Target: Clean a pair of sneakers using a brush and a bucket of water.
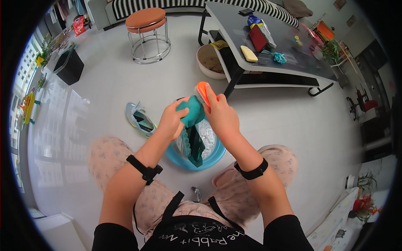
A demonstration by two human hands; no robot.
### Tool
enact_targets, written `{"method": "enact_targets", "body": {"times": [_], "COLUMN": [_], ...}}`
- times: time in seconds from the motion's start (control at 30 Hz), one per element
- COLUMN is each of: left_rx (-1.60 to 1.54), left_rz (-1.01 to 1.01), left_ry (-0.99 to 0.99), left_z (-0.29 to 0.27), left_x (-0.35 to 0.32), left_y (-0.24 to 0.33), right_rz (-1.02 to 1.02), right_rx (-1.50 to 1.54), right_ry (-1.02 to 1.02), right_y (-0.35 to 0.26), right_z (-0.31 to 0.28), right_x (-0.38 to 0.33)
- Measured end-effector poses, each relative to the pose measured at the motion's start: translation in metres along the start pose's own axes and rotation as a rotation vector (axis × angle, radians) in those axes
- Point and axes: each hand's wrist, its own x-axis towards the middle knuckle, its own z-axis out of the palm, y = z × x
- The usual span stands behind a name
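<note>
My left hand [171, 119] is closed on a teal shoe [191, 112], gripping it by the end farther from me. Its scalloped edge and dark inside face up, over a blue basin [197, 166] of sudsy or rippling water [208, 136]. In my right hand [222, 115] is a scrub brush [202, 93] with an orange back and pale bristles. The bristles are at the shoe's far right side; whether they touch it I cannot tell. A second shoe [136, 113], pale grey-blue with a dark inside, lies on the floor left of the basin.
Ahead to the right stands a low dark table [289, 52] bearing a yellow soap bar [249, 54], a teal mesh ball [279, 57] and a red box [257, 38]. A pale bucket [209, 62] is beside its leg. Farther off are an orange stool [145, 19] and a black bin [70, 67].
</note>
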Motion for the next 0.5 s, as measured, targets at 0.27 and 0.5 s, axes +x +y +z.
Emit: {"method": "enact_targets", "body": {"times": [0.27, 0.5], "left_rx": [-0.058, -0.013], "left_rz": [0.023, 0.089], "left_ry": [-0.077, -0.071], "left_z": [0.001, 0.003], "left_x": [-0.006, -0.001], "left_y": [0.014, 0.015], "right_rz": [0.486, 0.637], "right_rx": [1.402, 1.800], "right_ry": [-0.409, -0.367], "right_y": [0.013, 0.005], "right_z": [0.001, 0.001], "right_x": [0.009, 0.003]}}
